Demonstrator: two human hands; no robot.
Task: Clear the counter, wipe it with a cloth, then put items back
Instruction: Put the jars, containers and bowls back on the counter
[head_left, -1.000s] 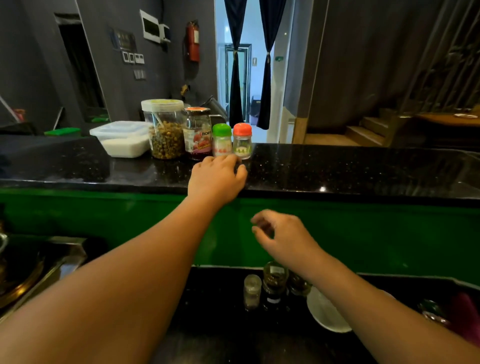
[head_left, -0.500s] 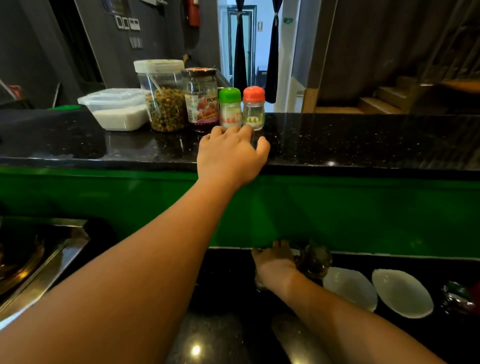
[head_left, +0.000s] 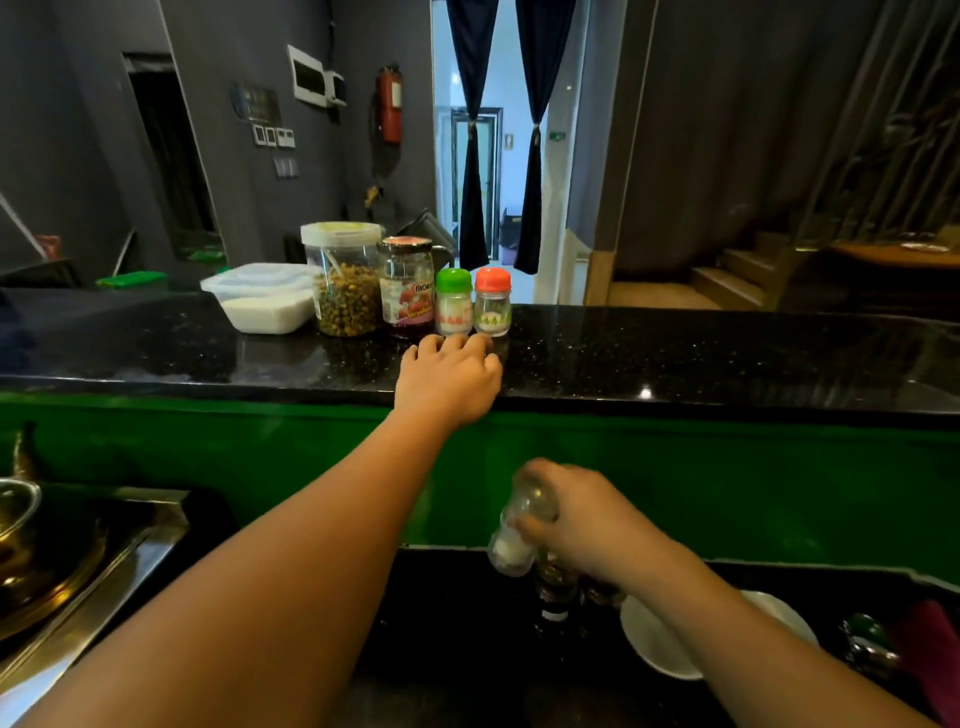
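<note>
At lower centre the right grip (head_left: 582, 525) curls round a small clear jar (head_left: 519, 535), tilted above other jars (head_left: 556, 579) beside a white bowl (head_left: 654, 644), where a slip could drop it onto them; the left grip (head_left: 449, 376), loosely bent and empty, rests on the bench (head_left: 675, 353) near two capped shakers (head_left: 453, 306)

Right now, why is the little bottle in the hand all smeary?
Head view: the bottle in the right hand is motion-blurred, while the green-capped shaker is sharp; head view also shows small glints on the counter.
</note>
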